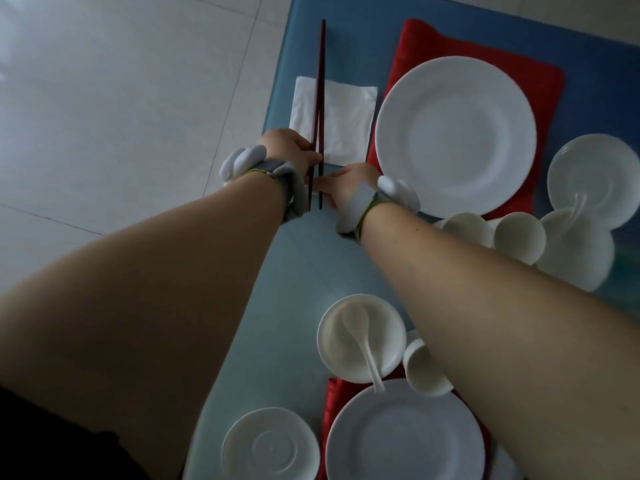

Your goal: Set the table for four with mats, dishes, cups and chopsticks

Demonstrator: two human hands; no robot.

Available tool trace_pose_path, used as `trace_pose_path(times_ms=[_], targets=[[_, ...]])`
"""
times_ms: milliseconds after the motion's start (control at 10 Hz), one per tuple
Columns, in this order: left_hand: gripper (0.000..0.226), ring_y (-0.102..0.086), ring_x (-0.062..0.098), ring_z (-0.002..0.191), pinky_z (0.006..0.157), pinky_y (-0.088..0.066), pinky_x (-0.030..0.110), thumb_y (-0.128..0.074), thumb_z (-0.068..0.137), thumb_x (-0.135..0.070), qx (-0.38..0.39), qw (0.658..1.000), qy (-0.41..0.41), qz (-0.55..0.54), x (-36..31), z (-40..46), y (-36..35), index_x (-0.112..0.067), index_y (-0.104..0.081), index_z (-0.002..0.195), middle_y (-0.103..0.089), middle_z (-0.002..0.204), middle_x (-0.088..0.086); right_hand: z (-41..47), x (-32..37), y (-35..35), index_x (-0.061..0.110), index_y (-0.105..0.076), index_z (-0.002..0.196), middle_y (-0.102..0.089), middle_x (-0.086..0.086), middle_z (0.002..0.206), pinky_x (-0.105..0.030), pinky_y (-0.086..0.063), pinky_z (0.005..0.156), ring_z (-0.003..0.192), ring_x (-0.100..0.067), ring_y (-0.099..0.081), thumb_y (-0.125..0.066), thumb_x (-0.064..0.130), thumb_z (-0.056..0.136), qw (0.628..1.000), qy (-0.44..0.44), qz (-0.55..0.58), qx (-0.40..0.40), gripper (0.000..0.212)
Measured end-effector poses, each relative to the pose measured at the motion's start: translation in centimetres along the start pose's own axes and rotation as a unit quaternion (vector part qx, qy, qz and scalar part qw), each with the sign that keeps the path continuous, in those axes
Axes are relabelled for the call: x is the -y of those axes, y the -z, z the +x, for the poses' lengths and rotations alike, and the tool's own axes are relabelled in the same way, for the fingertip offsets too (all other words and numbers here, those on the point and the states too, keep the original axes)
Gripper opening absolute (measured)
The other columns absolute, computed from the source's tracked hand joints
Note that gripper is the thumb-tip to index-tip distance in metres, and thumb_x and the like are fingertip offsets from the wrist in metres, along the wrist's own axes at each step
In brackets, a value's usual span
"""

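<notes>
Pale tiled floor (pixel 104 98) at left of frame; blue surface (pixel 304 265) running up the right. Chopsticks (pixel 320 109) laid across white napkin (pixel 341 119), upper centre, just left of red mat (pixel 540 81) carrying large plate (pixel 455 136). Left hand (pixel 289 150) pinching near ends of the pair; right hand (pixel 346 183) alongside, fingers against the ends, grip not readable. Probably squaring the tips. Bowls and cups (pixel 517 237) clustered at right, seemingly awaiting distribution. Second mat and plate (pixel 405 441) at lower centre.

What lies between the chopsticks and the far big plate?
In the head view, the white napkin under the chopsticks reaches most of the way; then a strip of blue table and the red mat's edge under the plate.
</notes>
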State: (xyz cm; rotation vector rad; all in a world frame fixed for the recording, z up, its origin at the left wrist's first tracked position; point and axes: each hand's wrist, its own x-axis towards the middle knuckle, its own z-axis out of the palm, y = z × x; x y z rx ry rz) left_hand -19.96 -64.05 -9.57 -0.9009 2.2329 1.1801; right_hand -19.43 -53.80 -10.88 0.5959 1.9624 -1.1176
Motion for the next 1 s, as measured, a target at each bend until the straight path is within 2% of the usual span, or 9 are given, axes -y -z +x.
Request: trace_pose_path(times_ms=[100, 200, 300, 400, 500, 600, 700, 800, 1000], targets=[[0.019, -0.068, 0.032, 0.093, 0.088, -0.055, 0.04, -0.07, 0.081, -0.021, -0.001, 1.0, -0.003, 0.006, 0.0, 0.1, 0.1, -0.008, -0.069, 0.096, -0.071, 0.098, 0.017, -2.2, 0.5, 1.3, 0.018, -0.041, 0.137, -0.055, -0.004, 0.113, -0.024, -0.051, 0.077, 0.102, -0.021, -0.056, -0.058, 0.023, 0.082, 0.971, 0.087, -0.222, 0.019, 0.057], [0.014, -0.068, 0.032, 0.093, 0.088, -0.055, 0.04, -0.068, 0.083, -0.019, 0.001, 1.0, 0.0, 0.003, 0.1, 0.1, 0.1, -0.008, -0.069, 0.091, -0.071, 0.096, 0.018, -3.5, 1.1, 2.0, 0.027, -0.029, 0.143, -0.049, 0.0, 0.136, -0.031, -0.046, 0.099, 0.119, -0.025, -0.052, -0.05, 0.023, 0.084, 0.932, 0.167, -0.317, 0.053, 0.063], [0.009, -0.068, 0.034, 0.094, 0.088, -0.055, 0.041, -0.066, 0.084, -0.015, 0.002, 1.0, -0.001, 0.007, 0.1, -0.1, 0.1, -0.012, -0.064, 0.076, -0.07, 0.095, 0.019, -2.9, 1.4, 1.8, 0.03, -0.023, 0.146, -0.04, 0.002, 0.146, -0.03, -0.043, 0.103, 0.127, -0.023, -0.047, -0.049, 0.025, 0.086, 0.936, 0.119, -0.329, 0.041, 0.066], [0.029, -0.068, 0.036, 0.095, 0.087, -0.056, 0.043, -0.064, 0.086, -0.013, 0.006, 1.0, 0.0, 0.018, 0.3, -0.1, 0.1, -0.018, -0.053, 0.06, -0.068, 0.09, 0.019, -2.6, 0.9, 1.6, 0.031, -0.025, 0.145, -0.044, 0.0, 0.142, -0.03, -0.045, 0.101, 0.124, -0.024, -0.049, -0.051, 0.026, 0.085, 0.928, 0.131, -0.346, 0.049, 0.066], [0.031, -0.067, 0.038, 0.096, 0.088, -0.055, 0.045, -0.063, 0.086, -0.013, 0.01, 1.0, 0.0, 0.021, 0.4, -0.1, 0.2, -0.019, -0.05, 0.058, -0.065, 0.086, 0.018, -1.6, 0.3, 1.2, 0.021, -0.038, 0.141, -0.051, -0.004, 0.136, -0.006, -0.05, 0.074, 0.12, -0.026, -0.053, -0.059, 0.024, 0.084, 0.972, 0.085, -0.217, 0.041, 0.061], [0.032, -0.067, 0.036, 0.093, 0.088, -0.055, 0.044, -0.061, 0.087, -0.013, 0.018, 1.0, 0.004, 0.024, 0.5, 0.0, 0.3, -0.019, -0.048, 0.058, -0.062, 0.074, 0.013, -0.8, 0.1, 0.6, 0.005, -0.052, 0.13, -0.056, -0.013, 0.131, -0.004, -0.025, 0.026, 0.119, -0.027, -0.055, -0.062, 0.028, 0.087, 0.989, 0.029, -0.147, 0.008, 0.049], [0.032, -0.067, 0.035, 0.095, 0.089, -0.055, 0.045, -0.061, 0.088, -0.015, 0.013, 1.0, 0.003, 0.027, 0.6, -0.3, 0.4, -0.02, -0.047, 0.059, -0.063, 0.08, 0.014, -0.2, -0.6, 0.6, 0.003, -0.053, 0.129, -0.056, -0.014, 0.131, -0.006, -0.026, 0.027, 0.119, -0.027, -0.055, -0.06, 0.028, 0.089, 0.994, 0.036, -0.104, 0.002, 0.048], [0.029, -0.067, 0.03, 0.091, 0.089, -0.055, 0.044, -0.062, 0.087, -0.017, 0.002, 1.0, 0.003, 0.016, 0.7, -0.8, 0.6, -0.022, -0.048, 0.061, -0.067, 0.091, 0.015, -0.4, -0.8, 0.8, 0.001, -0.053, 0.128, -0.057, -0.016, 0.13, -0.014, -0.031, 0.045, 0.113, -0.028, -0.057, -0.06, 0.03, 0.089, 0.997, 0.028, -0.069, 0.013, 0.049], [0.018, -0.067, 0.033, 0.096, 0.088, -0.055, 0.044, -0.056, 0.088, -0.022, -0.016, 1.0, 0.001, -0.014, 0.8, -3.1, 1.0, -0.018, -0.057, 0.07, -0.07, 0.1, 0.017, -2.1, -1.2, 2.0, 0.001, -0.055, 0.126, -0.061, -0.016, 0.121, -0.024, -0.041, 0.061, 0.087, -0.018, -0.048, -0.06, 0.033, 0.088, 0.999, 0.026, -0.036, -0.002, 0.049]])
